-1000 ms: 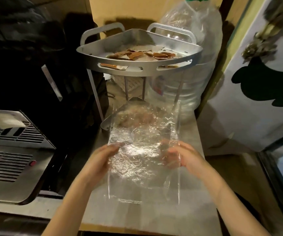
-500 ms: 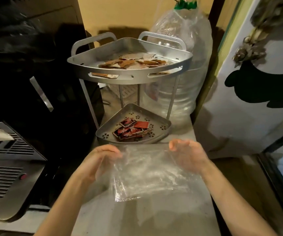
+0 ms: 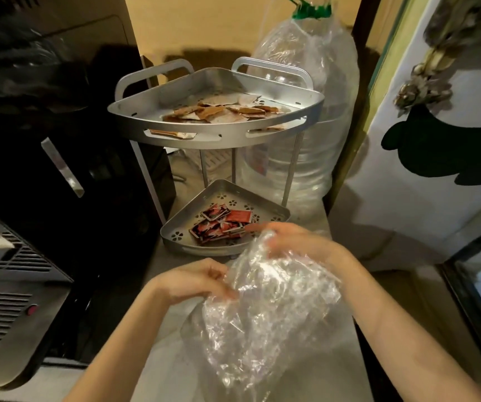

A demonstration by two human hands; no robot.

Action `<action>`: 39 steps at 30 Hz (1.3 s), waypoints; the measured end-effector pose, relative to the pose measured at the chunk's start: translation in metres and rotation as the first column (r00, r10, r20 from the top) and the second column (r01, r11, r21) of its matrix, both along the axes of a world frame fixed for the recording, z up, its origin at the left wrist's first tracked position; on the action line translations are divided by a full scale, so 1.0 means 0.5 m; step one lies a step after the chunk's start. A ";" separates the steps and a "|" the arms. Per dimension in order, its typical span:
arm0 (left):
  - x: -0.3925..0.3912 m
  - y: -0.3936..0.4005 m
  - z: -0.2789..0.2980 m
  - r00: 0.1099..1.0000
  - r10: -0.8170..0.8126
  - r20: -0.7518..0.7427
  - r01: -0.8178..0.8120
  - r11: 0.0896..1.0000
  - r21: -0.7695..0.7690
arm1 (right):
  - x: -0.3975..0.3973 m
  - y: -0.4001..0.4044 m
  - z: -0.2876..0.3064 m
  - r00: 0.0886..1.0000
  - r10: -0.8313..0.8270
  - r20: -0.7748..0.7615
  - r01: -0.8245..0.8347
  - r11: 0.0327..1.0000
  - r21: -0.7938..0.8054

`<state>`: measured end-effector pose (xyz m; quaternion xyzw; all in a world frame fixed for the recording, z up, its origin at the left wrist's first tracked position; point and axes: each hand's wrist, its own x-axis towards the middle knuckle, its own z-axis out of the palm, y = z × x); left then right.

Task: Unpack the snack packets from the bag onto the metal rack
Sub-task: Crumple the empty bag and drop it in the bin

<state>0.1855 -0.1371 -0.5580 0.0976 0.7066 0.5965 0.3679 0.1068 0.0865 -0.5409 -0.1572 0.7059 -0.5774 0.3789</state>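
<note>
At far left, grey vented appliance (image 3: 7, 309) with red button. Nearer centre, left hand (image 3: 196, 281), fingers curled, pinching left edge of crumpled clear bag (image 3: 262, 311) above grey counter (image 3: 169, 372). Behind, two-tier metal rack (image 3: 213, 137): tan packets (image 3: 219, 111) on upper tray, red snack packets (image 3: 222, 224) heaped on lower tray. Right of that, right hand (image 3: 297, 242), fingers bent, gripping bag's top. Large wrapped water bottle (image 3: 306, 111) behind rack at right.

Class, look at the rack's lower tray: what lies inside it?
Red snack packets lie piled in the lower tray. The right hand and crumpled bag cover its near-right corner.
</note>
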 end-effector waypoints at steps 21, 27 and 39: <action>0.189 -0.004 -0.058 0.575 0.816 0.048 -0.817 0.570 0.088 | 0.105 -0.050 -0.129 0.939 -0.043 0.340 0.094 0.986 -0.137; 0.325 -0.057 -0.071 0.511 0.836 0.201 -0.858 0.481 0.181 | 0.184 -0.119 -0.139 0.900 0.153 0.408 -0.083 0.980 -0.183; 0.676 -0.315 -0.165 0.492 0.868 -0.071 -0.870 0.488 -0.071 | 0.444 -0.442 -0.165 0.711 0.621 0.329 -0.682 0.724 0.106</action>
